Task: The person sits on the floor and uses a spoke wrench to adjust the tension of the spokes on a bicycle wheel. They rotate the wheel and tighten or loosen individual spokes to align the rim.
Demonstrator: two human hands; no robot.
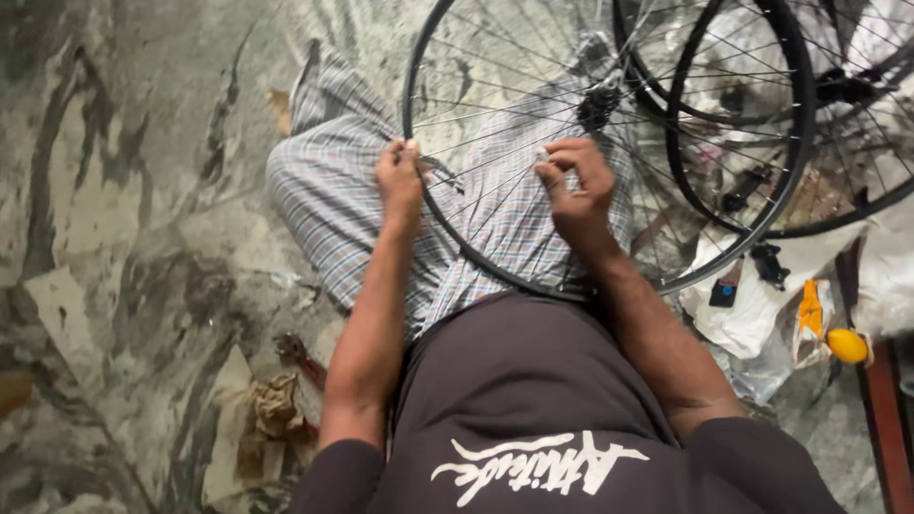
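Observation:
A black bicycle wheel rim (415, 67) with thin steel spokes (495, 114) and a dark hub (600, 100) rests across my lap, over checked trousers (328, 205). My left hand (400, 181) grips the rim at its near left edge, fingers curled over it. My right hand (576, 186) reaches inside the wheel, thumb and fingers pinched on a spoke a little below the hub. The near arc of the rim runs between my forearms.
Two more black spoked wheels (738, 114) lie overlapping at the top right. White plastic bags (747, 305), small black parts and an orange-yellow object (845, 345) sit at the right. A rag and a reddish tool (286, 381) lie on the marbled stone floor (124, 190) at the left.

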